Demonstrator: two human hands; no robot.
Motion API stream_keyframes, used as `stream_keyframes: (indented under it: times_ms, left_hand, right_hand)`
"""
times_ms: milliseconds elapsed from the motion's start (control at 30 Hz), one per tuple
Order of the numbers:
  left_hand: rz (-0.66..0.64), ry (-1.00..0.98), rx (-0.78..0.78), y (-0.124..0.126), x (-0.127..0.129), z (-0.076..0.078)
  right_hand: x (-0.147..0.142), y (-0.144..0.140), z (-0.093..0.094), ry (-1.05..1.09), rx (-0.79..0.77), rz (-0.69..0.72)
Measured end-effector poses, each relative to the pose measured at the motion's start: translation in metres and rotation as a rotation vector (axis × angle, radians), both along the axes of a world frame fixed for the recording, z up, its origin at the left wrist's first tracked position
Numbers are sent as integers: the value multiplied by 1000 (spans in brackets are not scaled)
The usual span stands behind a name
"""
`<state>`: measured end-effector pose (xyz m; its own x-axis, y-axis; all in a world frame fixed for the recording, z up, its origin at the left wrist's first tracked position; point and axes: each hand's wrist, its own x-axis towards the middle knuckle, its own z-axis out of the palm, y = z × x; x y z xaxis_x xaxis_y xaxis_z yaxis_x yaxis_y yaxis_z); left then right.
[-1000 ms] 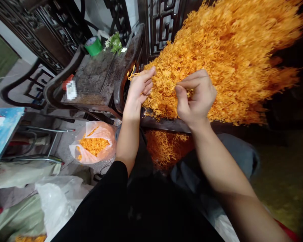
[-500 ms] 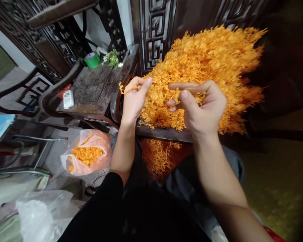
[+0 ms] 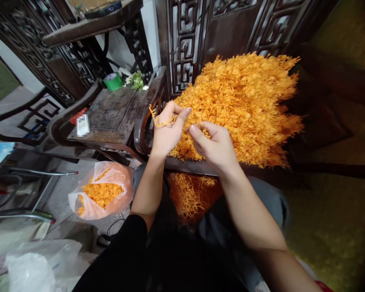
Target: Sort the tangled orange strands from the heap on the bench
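Observation:
A thin orange branching sprig (image 3: 164,121) trails over the back of my left hand (image 3: 169,127), whose thumb and fingers are closed on it. My right hand (image 3: 217,146) is pinched close beside the left fingertips; orange strands behind it blend in, so what lies in that pinch is unclear. Both hands are in front of a big heap of orange branching sprigs (image 3: 246,93) on a dark wooden seat. Below the seat edge, between my legs, more orange stems (image 3: 190,196) lie in a reddish bag.
A pinkish plastic bag (image 3: 121,198) with orange pieces stands on the floor at left. Green tape (image 3: 113,81) and a white-flowered sprig (image 3: 136,80) lie on a dark wooden side table (image 3: 109,107). White plastic sheeting (image 3: 33,267) is at lower left.
My right hand has moved left and closed its spread fingers into a pinch beside my left hand. The left hand has shifted slightly, still holding its sprig. The view has tilted a little.

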<state>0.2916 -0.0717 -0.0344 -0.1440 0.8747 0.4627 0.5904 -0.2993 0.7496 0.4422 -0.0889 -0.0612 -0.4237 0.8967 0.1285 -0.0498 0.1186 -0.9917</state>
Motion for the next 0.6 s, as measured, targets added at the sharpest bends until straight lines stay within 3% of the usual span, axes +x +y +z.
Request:
stream_keyframes:
  times_ms: [133,267,367,433,600]
  left_hand:
    - [141,91,84,1,-3,1]
    - [137,151,77,7,-4,-4]
    - [158,178,31,8,-4,-3]
    - [175,180,16,8,-4,-1]
    - [196,164,32,3,3,2]
  right_hand:
    - [1,-11,9,76,-167,176]
    - [10,-14,16,121,-327,311]
    - [18,-16,20,96,-359,402]
    - [21,-18,22,70,-333,414]
    - [27,-21,27,-20,-233,290]
